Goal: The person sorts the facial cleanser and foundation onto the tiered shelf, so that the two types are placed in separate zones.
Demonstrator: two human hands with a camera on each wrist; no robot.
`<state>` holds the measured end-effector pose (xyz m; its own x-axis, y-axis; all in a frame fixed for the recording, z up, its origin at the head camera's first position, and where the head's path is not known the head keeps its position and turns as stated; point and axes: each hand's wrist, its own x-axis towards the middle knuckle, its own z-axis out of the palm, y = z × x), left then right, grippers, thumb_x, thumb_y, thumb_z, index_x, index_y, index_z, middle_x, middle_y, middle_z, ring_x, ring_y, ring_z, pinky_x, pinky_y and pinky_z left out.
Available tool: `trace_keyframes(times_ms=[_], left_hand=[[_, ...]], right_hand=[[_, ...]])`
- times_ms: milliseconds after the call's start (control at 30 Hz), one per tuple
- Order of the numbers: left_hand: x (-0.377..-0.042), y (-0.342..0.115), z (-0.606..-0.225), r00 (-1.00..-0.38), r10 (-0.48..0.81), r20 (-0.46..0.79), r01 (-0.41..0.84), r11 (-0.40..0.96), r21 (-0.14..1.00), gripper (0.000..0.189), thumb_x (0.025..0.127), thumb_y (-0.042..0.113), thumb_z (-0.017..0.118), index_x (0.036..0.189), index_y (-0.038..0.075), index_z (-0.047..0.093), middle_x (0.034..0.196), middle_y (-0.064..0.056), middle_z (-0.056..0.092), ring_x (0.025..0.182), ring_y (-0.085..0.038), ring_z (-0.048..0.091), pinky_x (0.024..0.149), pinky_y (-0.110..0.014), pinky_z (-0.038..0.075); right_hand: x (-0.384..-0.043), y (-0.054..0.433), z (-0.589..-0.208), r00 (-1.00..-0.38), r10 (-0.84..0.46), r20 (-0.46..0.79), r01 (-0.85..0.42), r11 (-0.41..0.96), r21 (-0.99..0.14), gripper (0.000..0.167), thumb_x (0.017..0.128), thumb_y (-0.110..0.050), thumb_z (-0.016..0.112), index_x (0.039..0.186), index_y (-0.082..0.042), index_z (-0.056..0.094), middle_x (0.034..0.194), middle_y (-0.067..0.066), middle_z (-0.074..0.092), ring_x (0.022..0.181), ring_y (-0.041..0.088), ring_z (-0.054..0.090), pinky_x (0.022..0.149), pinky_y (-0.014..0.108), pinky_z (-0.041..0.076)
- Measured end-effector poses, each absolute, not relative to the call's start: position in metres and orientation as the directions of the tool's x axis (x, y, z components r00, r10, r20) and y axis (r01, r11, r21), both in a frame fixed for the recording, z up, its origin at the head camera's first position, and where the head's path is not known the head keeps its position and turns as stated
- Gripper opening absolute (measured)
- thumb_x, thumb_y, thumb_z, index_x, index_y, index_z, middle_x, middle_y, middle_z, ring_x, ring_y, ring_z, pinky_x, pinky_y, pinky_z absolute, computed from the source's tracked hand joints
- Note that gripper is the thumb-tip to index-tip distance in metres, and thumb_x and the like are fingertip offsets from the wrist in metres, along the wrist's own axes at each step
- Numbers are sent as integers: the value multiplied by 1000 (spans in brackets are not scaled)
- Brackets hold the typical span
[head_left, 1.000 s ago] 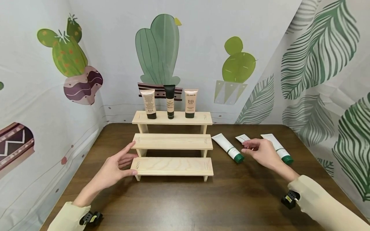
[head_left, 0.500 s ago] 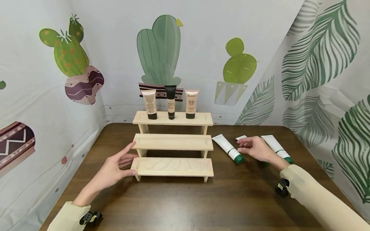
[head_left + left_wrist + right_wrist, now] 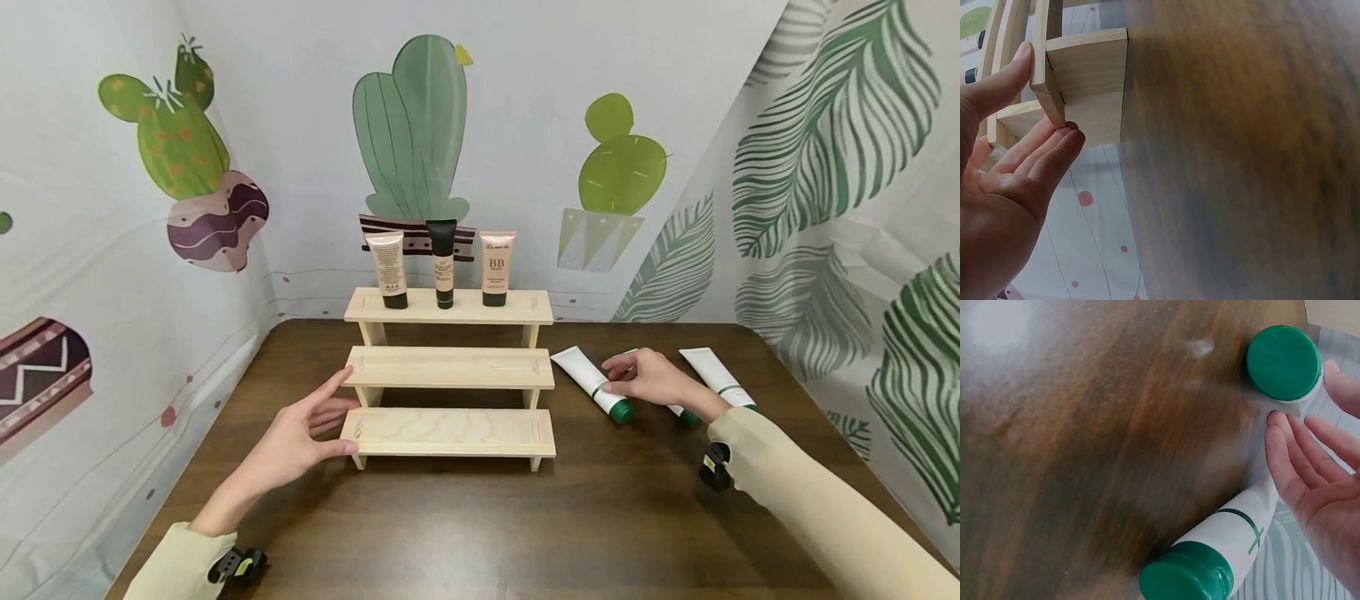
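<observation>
Right hand (image 3: pixel 651 379) at the left tube (image 3: pixel 587 379), left hand (image 3: pixel 296 437) against the rack (image 3: pixel 453 429)

The right hand's fingers were loosely bent, a gap parting them from the thumb. They came over the left tube from its right, the thumb by its green band. In the right wrist view, its green cap showed between thumb and fingertips; whether they touched the tube could not be told. It lay on the table (image 3: pixel 487 525), slanted, flat end away from the person and cap nearer.

Under the palm lay the middle tube (image 3: pixel 1222 537), mostly hidden from above. Just right of the hand lay the right tube (image 3: pixel 716 375), its cap partly behind the wrist.

The left hand's fingers were extended and spread, gripping nothing closely. The thumb touched the bottom tier's front left corner and the forefinger reached the middle tier's left end; the other fingers lay between.

Beyond and to the right of that forefinger, three tubes stood along the top tier: the beige tube (image 3: pixel 389 265) nearest it, then the slim tube (image 3: pixel 443 271), then the BB tube (image 3: pixel 496 265).

Behind the fingers, cream sleeves (image 3: pixel 810 492) covered both forearms. Farthest off, beyond the rack, hung a cloth (image 3: pixel 300 125) printed with cacti and leaves.
</observation>
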<state>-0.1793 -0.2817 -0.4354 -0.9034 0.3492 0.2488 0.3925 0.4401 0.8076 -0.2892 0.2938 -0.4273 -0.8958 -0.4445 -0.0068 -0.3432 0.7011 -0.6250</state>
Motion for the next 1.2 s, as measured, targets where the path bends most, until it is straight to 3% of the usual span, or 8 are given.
trace_keyframes(times_ms=[733, 1033, 1200], left_hand=[[-178, -280, -434, -906, 349, 241, 382, 424, 821, 112, 78, -3, 92, 168, 24, 31, 130, -19, 70, 122, -34, 67, 101, -46, 56], [-179, -280, -436, -904, 351, 244, 387, 427, 817, 112, 79, -2, 92, 168, 25, 30, 130, -18, 70, 121, -34, 67, 101, -45, 56], [-180, -281, -436, -904, 350, 246, 389, 436, 811, 111, 79, -1, 92, 168, 25, 30, 129, -17, 70, 120, -33, 68, 101, -45, 56]], right_hand=[[-284, 290, -425, -897, -438, -65, -310, 727, -612, 46, 95, -22, 79, 128, 9, 71, 114, 17, 76, 105, 31, 73, 90, 48, 61], [-267, 300, -419, -883, -467, -57, -341, 719, -605, 46, 92, -21, 82, 124, 10, 72, 112, 17, 76, 99, 28, 74, 79, 35, 61], [-258, 306, -416, -873, -484, -63, -363, 731, -577, 46, 89, -21, 85, 122, 9, 73, 102, 7, 77, 89, 19, 73, 73, 28, 58]])
